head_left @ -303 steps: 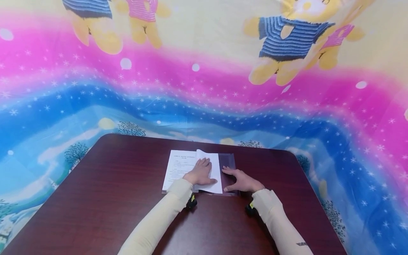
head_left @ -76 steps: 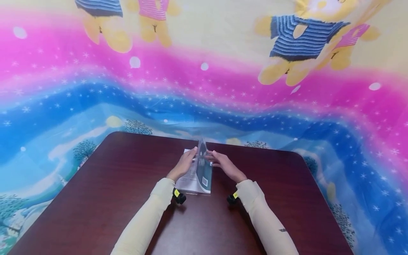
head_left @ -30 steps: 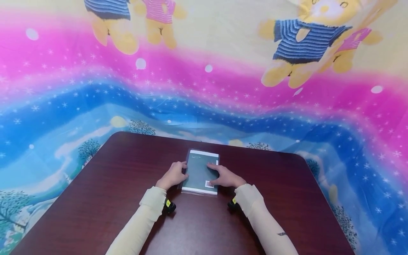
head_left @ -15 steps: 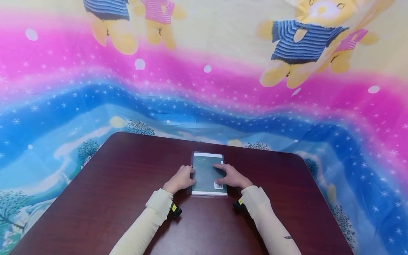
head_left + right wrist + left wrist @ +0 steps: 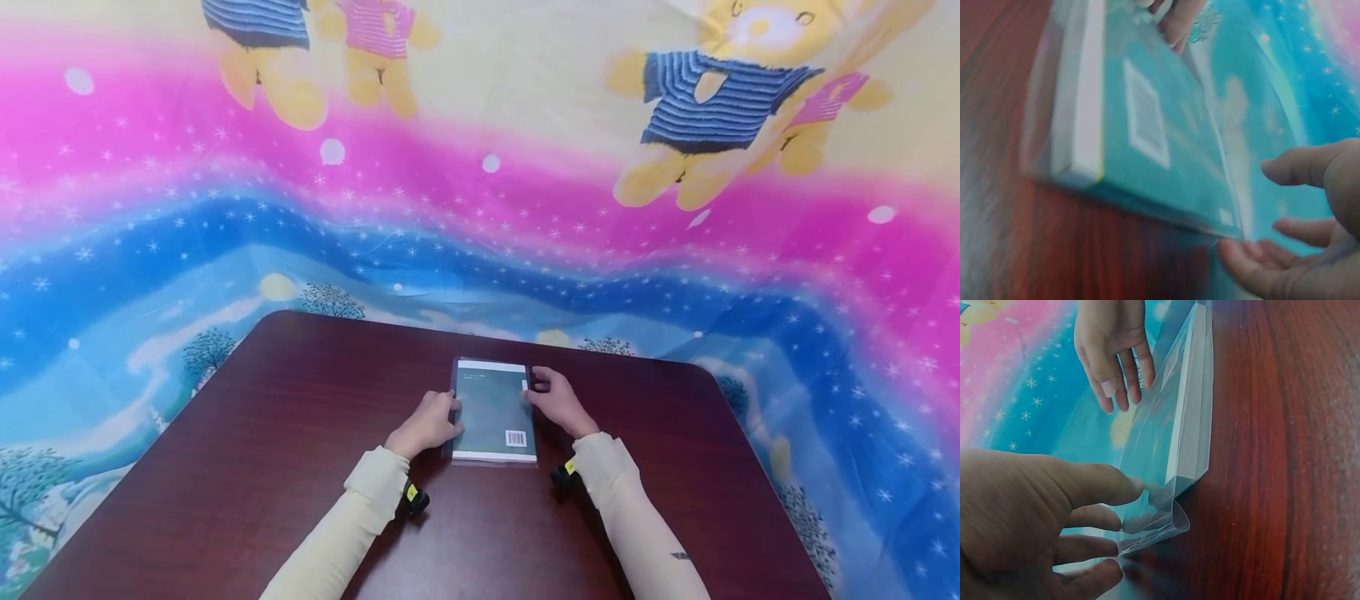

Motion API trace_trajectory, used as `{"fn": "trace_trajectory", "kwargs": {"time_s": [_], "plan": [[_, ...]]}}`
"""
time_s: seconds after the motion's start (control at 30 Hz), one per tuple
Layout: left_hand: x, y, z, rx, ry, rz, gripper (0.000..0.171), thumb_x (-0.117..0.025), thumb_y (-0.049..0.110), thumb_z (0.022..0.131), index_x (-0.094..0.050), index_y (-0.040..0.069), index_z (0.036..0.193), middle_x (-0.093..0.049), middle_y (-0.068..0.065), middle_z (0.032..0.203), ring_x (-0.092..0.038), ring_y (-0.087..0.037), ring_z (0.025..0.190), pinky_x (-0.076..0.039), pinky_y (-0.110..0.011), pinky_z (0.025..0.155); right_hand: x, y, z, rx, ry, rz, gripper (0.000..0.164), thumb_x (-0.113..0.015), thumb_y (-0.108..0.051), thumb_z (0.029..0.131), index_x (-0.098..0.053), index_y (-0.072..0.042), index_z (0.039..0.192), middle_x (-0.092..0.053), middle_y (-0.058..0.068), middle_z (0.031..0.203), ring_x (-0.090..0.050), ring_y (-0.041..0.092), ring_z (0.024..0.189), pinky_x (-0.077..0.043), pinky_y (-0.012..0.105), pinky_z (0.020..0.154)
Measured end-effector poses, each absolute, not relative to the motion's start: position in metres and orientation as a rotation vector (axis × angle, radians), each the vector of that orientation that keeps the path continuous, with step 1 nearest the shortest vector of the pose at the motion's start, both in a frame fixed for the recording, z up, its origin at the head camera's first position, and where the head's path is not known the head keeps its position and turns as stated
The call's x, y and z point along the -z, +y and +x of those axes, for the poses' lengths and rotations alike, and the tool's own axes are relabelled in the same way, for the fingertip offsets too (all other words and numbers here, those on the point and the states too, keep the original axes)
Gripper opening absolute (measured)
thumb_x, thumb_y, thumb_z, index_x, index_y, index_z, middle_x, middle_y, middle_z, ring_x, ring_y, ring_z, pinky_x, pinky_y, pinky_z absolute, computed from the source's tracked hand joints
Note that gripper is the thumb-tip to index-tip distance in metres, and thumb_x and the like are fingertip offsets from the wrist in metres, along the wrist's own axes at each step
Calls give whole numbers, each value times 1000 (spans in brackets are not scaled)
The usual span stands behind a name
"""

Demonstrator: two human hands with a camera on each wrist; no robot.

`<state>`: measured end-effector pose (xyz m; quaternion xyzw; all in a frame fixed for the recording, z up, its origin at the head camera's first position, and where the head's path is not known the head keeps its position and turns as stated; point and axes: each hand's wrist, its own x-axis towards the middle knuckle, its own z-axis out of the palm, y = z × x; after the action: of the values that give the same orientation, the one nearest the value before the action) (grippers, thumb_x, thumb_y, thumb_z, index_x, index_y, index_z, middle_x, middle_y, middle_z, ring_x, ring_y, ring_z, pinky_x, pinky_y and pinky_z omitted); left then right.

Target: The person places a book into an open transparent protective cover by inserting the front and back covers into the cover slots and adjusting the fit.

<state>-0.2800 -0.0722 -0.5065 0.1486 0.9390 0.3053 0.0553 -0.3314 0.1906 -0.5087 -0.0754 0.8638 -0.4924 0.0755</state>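
Observation:
A thin grey-green book [image 5: 491, 412] in a clear plastic cover [image 5: 1154, 437] lies closed on the table, its barcode facing up. My left hand [image 5: 425, 422] is at the book's left edge. In the left wrist view its thumb and fingers touch the loose, curling plastic, the tips apart. My right hand [image 5: 561, 403] is at the right edge with its fingers spread. In the right wrist view its lower fingertips [image 5: 1229, 249] meet the book's corner, and its thumb [image 5: 1294, 167] stays apart from the cover. White page edges [image 5: 1079, 94] show inside the plastic.
The dark red wooden table [image 5: 315, 375] has rounded far corners. Behind it hangs a cloth [image 5: 450, 208] printed with bears and snowflakes. A small black camera [image 5: 413, 497] sits on the left wrist, another camera [image 5: 562, 481] on the right.
Ten seconds ago the book lay open at printed pages; its cover then swung over and is closed now. The book shifted rightward. My right hand has moved off its face to the right edge.

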Motion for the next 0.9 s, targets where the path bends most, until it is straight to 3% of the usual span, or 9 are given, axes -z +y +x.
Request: {"fn": "trace_trajectory", "kwargs": {"time_s": [0.13, 0.3, 0.53, 0.77, 0.9], "plan": [[507, -72, -279, -944, 2847, 452, 42, -73, 10, 93, -65, -7, 130, -45, -31, 151, -40, -46, 139, -42, -53, 113, 508, 188, -336, 1541, 2475, -127, 71, -64, -12, 99, -26, 7, 157, -36, 31, 156, -49, 45, 135, -51, 54, 103], [507, -76, -279, -981, 2847, 473, 42, -76, 10, 91, -67, -8, 128, -48, -31, 149, -33, -48, 143, -34, -56, 117, 509, 187, -345, 1651, 2327, -45, 67, -58, -11, 103, -22, 11, 156, -40, 36, 150, -49, 48, 135, -47, 56, 107], [509, -78, -280, -959, 2869, 513, 41, -77, 11, 91, -68, -7, 126, -51, -31, 146, -32, -47, 145, -29, -56, 119, 514, 184, -348, 1653, 2336, -36, 53, -57, -12, 104, -40, 12, 148, -48, 33, 145, -55, 44, 130, -49, 56, 105], [511, -80, -281, -982, 2871, 504, 43, -79, 11, 89, -69, -6, 126, -54, -28, 145, -33, -47, 145, -29, -56, 118, 516, 181, -352, 1708, 2342, -31, 43, -55, -16, 106, -53, 7, 142, -60, 27, 134, -66, 35, 116, -59, 46, 90], [513, -82, -284, -987, 2906, 520, 44, -82, 11, 86, -70, -7, 124, -60, -26, 139, -40, -44, 141, -28, -56, 118, 514, 178, -353, 1699, 2341, -48, 39, -55, -19, 106, -58, 6, 136, -65, 23, 122, -69, 26, 102, -61, 42, 84]]}}
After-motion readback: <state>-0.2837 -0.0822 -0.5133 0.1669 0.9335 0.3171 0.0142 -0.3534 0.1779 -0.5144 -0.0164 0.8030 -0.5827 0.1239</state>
